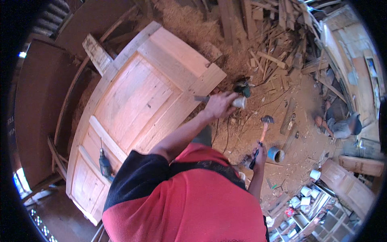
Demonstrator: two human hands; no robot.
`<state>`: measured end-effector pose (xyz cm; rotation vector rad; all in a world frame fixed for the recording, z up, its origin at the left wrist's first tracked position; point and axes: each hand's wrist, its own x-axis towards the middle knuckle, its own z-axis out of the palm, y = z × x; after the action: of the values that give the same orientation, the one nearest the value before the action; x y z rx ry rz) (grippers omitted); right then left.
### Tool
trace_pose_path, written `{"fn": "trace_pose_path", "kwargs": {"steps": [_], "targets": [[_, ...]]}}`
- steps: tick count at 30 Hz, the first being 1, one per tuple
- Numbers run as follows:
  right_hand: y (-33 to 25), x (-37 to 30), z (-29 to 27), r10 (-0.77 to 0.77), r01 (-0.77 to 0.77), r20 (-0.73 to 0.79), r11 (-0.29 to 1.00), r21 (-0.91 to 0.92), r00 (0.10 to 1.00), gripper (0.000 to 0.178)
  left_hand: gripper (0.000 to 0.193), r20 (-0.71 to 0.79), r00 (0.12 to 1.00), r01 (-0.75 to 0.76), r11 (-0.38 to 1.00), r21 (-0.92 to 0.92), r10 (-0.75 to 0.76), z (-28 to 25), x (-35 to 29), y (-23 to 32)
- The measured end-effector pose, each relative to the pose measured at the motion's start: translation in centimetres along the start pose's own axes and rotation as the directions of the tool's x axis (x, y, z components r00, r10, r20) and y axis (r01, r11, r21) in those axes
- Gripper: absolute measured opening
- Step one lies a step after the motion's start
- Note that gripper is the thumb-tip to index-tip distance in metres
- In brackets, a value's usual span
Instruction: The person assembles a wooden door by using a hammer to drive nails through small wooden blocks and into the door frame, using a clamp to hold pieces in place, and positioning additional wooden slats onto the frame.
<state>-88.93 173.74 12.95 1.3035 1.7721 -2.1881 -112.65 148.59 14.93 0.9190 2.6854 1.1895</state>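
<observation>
My left hand (219, 105) is closed round a chisel, its flat grey blade (201, 98) pointing left over the edge of a panelled wooden door (137, 90). The chisel's pale round handle end sticks out on the right side of the fist. Lower and to the right, my right hand (260, 153) grips a hammer (265, 131) by the dark lower part of its handle. The hammer stands head up, apart from the chisel and the door. Whether the chisel blade touches the door, I cannot tell.
A power drill (105, 163) with a long bit lies on the door's lower part. Wood scraps (278, 52) pile up beyond a sawdust-covered floor. A blue can (275, 154) stands near my right hand. Another person (342, 126) crouches at the right. White tubs (305, 191) crowd the lower right.
</observation>
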Motion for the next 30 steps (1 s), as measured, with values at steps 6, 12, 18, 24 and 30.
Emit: {"fn": "trace_pose_path", "kwargs": {"steps": [6,12,18,24,30], "targets": [[-5.7,3.5,3.9,-0.143,0.130,-0.038,0.963,-0.237,0.989,0.012,0.048,-0.028,0.983,0.177,0.983,-0.056,-0.179,2.8,5.8,-6.0],[-10.8,6.5,3.7,-0.066,0.055,-0.083,0.991,-0.124,0.994,0.014,0.054,0.094,0.960,0.266,0.964,0.006,-0.265,2.6,10.3,-7.0],[-16.8,8.8,1.9,-0.190,0.187,-0.045,0.981,-0.059,0.981,0.022,0.054,-0.026,0.930,0.368,0.930,0.004,-0.367,3.4,10.3,-8.9],[-25.5,13.4,1.5,-0.323,0.324,-0.036,0.946,0.021,0.946,0.026,0.051,-0.159,0.880,0.458,0.888,0.040,-0.447,2.2,9.7,-8.7],[-25.5,18.9,6.5,-0.260,0.258,-0.019,0.964,-0.064,0.965,0.024,0.054,-0.174,0.855,0.510,0.854,0.105,-0.489,3.0,10.4,-8.9]]}}
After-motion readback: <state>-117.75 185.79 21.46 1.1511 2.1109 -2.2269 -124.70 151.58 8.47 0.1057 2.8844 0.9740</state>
